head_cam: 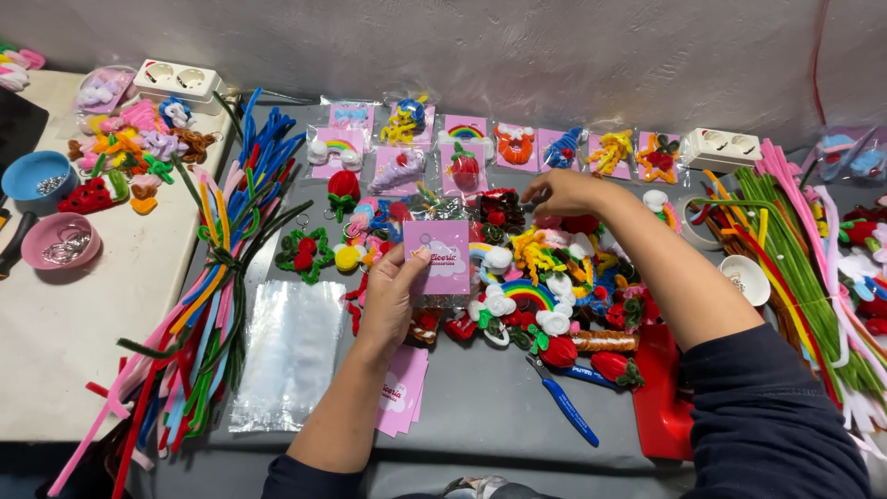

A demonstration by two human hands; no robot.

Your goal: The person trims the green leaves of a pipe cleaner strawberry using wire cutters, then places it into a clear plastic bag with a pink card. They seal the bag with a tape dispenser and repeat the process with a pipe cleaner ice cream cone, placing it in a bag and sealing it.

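My left hand (393,294) holds up a small pink backing card (438,257) over the grey table. My right hand (564,192) reaches out to the heap of fuzzy pipe-cleaner charms (545,277), its fingers pinched at a red and black piece near the heap's far edge; whether it grips that piece is unclear. A row of charms packed in clear bags on pink cards (462,148) lies beyond both hands. More pink cards (403,399) lie stacked beside my left forearm.
A bundle of coloured pipe cleaners (212,277) and clear plastic bags (288,360) lie left. Blue-handled pliers (565,407) and a red tray (663,393) sit near my right arm. More pipe cleaners (795,268) lie right. Bowls (57,242) stand on a white table.
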